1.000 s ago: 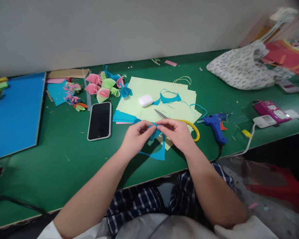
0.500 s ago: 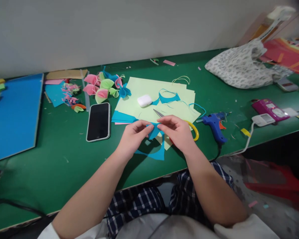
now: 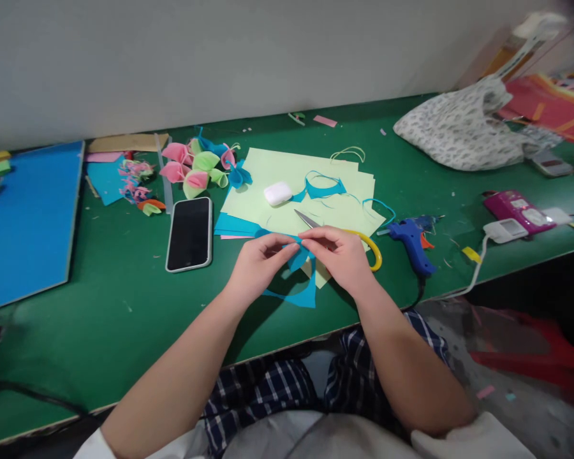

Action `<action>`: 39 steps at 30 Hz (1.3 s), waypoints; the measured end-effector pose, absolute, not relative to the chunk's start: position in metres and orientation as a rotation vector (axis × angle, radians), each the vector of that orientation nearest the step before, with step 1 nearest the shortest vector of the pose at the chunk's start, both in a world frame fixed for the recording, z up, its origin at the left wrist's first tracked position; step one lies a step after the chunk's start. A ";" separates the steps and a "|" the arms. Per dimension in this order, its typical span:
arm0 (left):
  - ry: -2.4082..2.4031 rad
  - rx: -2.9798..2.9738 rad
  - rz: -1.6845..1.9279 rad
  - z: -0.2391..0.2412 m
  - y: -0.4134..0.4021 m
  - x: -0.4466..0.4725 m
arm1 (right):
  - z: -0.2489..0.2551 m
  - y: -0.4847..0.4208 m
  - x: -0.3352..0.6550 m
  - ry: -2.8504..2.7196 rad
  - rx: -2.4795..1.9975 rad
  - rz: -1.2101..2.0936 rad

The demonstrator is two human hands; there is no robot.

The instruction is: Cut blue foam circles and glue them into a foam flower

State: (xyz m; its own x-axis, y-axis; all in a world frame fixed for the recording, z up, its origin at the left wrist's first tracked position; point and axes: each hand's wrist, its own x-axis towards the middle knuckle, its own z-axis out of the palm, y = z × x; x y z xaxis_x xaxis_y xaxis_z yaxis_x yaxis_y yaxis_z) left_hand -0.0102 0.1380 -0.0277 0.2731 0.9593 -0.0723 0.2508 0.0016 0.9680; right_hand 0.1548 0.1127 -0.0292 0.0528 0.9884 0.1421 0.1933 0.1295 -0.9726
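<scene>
Both hands meet over the front of the paper pile, pinching a small piece of blue paper (image 3: 297,257) between thumbs and fingertips. My left hand (image 3: 263,262) grips its left side; my right hand (image 3: 337,256) holds it close by on the right. Beneath lies a blue paper offcut (image 3: 306,296) with a rounded hole cut from it. Scissors (image 3: 374,252) with yellow handles lie partly hidden under my right hand, their blade tip pointing up and left. Pale green sheets (image 3: 268,169) are stacked behind, with a white case (image 3: 277,193) and curled blue scraps (image 3: 326,189) on top.
A phone (image 3: 189,234) lies left of the hands. Pink, green and blue paper flowers (image 3: 196,169) are gathered behind it. At right are a blue glue gun (image 3: 414,245), a purple power strip (image 3: 519,209) and a patterned cloth bag (image 3: 459,131). A blue board (image 3: 29,223) lies far left.
My fingertips have come closer together on the blue paper piece, and my right hand has shifted slightly, showing more of the scissors' yellow handle. Everything else stays in place.
</scene>
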 end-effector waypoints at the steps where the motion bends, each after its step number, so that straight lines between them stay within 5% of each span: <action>1: 1.192 1.480 0.844 -0.028 0.138 -0.010 | -0.029 0.112 0.155 -1.370 -1.271 0.955; 16: 1.025 0.905 0.850 -0.023 0.141 -0.010 | -0.031 0.113 0.158 -1.301 -1.147 1.147; 30: 0.996 0.905 0.894 -0.027 0.140 -0.010 | -0.030 0.114 0.154 -1.309 -1.245 0.974; 39: 1.220 1.294 1.155 -0.028 0.134 -0.006 | -0.035 0.113 0.146 -1.130 -1.133 1.323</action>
